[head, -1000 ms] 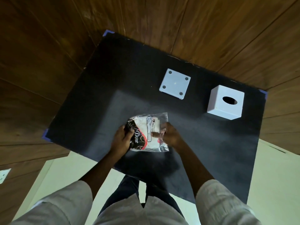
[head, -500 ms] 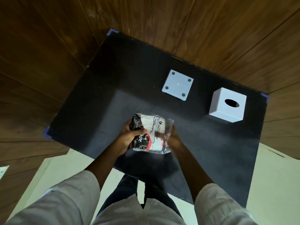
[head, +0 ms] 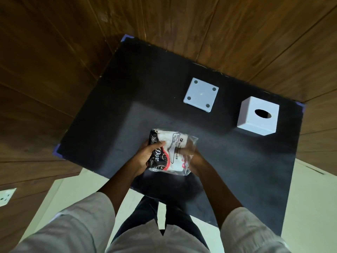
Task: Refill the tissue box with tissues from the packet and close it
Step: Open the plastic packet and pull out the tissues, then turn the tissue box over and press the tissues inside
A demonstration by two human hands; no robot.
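Head view: clear tissue packet [head: 171, 152], black-and-red print, white tissues inside. Gripped at its left end by left hand [head: 147, 157]; right hand [head: 193, 157] behind plastic, grip indiscernible.

A black mat [head: 164, 84] with blue-taped corners lies on dark wood planks [head: 45, 61]. Near the mat's left front corner, a white wall socket [head: 6, 196] sits low.
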